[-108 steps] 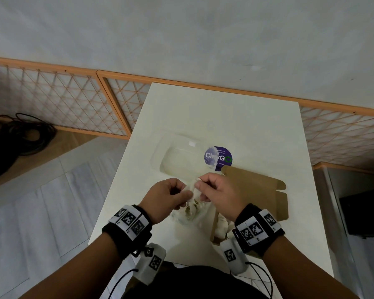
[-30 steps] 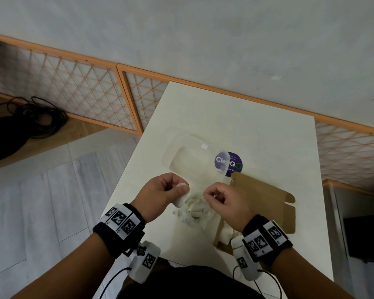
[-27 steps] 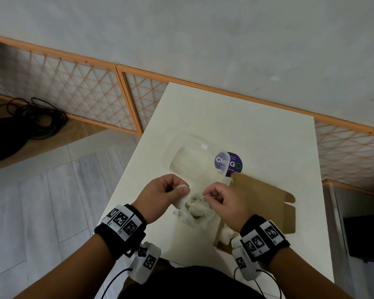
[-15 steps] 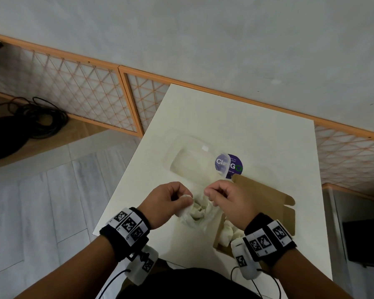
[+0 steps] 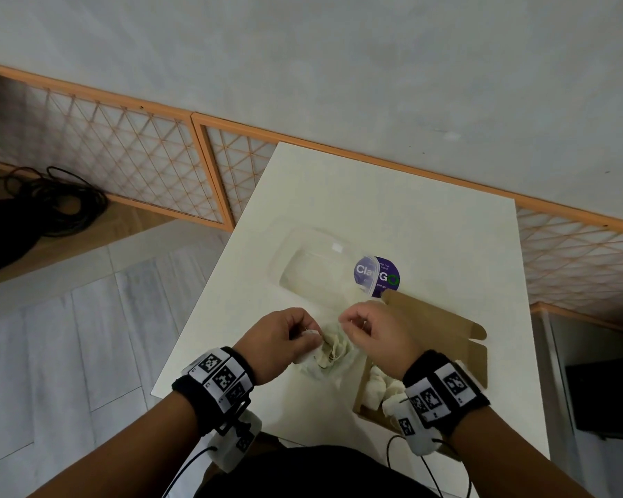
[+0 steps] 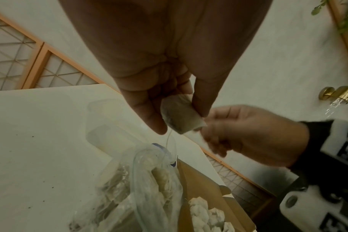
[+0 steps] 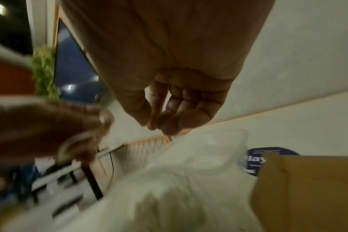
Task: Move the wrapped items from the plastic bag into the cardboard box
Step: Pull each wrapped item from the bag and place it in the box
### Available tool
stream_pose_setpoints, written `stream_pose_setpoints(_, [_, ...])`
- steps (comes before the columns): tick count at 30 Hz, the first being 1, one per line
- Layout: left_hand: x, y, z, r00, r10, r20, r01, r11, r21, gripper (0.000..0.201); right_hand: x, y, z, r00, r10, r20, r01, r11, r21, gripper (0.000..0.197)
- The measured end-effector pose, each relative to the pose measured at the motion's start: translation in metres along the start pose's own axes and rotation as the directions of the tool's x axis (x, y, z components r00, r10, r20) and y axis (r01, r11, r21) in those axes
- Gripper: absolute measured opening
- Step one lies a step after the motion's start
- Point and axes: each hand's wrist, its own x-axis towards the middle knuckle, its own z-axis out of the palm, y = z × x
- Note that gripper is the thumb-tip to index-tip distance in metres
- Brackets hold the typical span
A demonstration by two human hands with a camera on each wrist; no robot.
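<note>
A clear plastic bag [image 5: 333, 354] of pale wrapped items lies near the table's front edge, between my hands. My left hand [image 5: 303, 336] pinches one wrapped item [image 6: 181, 116] between thumb and forefinger, and a thin strand of the bag [image 6: 149, 180] hangs below it. My right hand [image 5: 346, 319] is just to the right, its fingertips [image 7: 161, 124] pinched together on the bag's thin film. The open cardboard box [image 5: 443, 332] stands right of the bag. A few wrapped items [image 5: 378, 386] lie in it, partly hidden by my right wrist.
A clear plastic container [image 5: 317, 271] and a round purple sticker [image 5: 380, 278] lie behind the bag. The white table [image 5: 392, 210] ends close to my body and to the left of my left hand. Black cables [image 5: 51, 206] lie on the floor at far left.
My hands were apart with the bag spread between them. They have come closer together over the bag, and its top is now bunched. The left hand holds the same wrapped item.
</note>
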Motion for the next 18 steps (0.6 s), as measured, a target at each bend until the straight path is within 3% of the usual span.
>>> stream_pose_setpoints(2, [-0.002, -0.002, -0.002, 1.0, -0.003, -0.007, 0.003, 1.0, 0.008, 0.004, -0.001, 0.02, 0.018, 0.994, -0.005, 0.106, 0.033, 0.963, -0.269, 0.021])
stream_pose_setpoints(5, [-0.008, -0.005, -0.004, 1.0, -0.011, -0.021, 0.011, 1.0, 0.019, 0.003, -0.005, 0.032, 0.04, 0.973, 0.001, 0.23, 0.108, 0.882, -0.458, 0.032])
stream_pose_setpoints(9, [-0.013, -0.008, -0.005, 0.999, -0.027, -0.031, 0.028, 0.999, 0.017, 0.004, -0.003, 0.042, 0.062, 0.968, 0.012, 0.251, 0.148, 0.78, -0.608, 0.022])
stream_pose_setpoints(13, [-0.016, -0.008, -0.005, 0.999, -0.027, -0.045, 0.028, 0.999, 0.018, 0.003, 0.0, 0.043, 0.06, 0.985, 0.033, 0.17, 0.069, 0.826, -0.559, 0.017])
stream_pose_setpoints(18, [-0.017, -0.007, -0.007, 0.998, -0.022, -0.053, 0.023, 1.0, 0.011, 0.004, -0.007, 0.02, 0.024, 1.0, -0.014, -0.017, 0.01, 0.972, -0.233, 0.007])
